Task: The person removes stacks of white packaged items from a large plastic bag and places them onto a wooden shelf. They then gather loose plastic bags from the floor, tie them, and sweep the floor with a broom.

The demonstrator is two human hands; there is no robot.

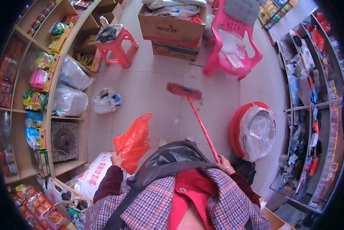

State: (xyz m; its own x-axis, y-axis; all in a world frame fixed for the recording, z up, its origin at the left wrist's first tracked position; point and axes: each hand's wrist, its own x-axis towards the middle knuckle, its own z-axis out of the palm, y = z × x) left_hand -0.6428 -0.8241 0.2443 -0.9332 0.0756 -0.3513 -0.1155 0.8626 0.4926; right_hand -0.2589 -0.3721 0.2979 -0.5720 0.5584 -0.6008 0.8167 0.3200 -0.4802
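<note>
In my left hand (117, 159) is the edge of an orange-red plastic bag (135, 141), which spreads out crumpled and looks flat. My right hand (224, 163), with a bracelet at the wrist, grips the upper end of the red handle of a broom (201, 124). The handle slants away from me to the broom's dark red bristle head (184, 90), which rests on the tiled floor (149, 86). A little dark dirt (199, 102) lies beside the bristles.
A red tub lined with clear plastic (258, 132) stands to the right. Ahead are a pink plastic chair (235, 54), stacked cardboard boxes (172, 30) and a red stool (117, 46). A knotted plastic bag (107, 100) lies left. Stocked shelves (55, 95) line both sides.
</note>
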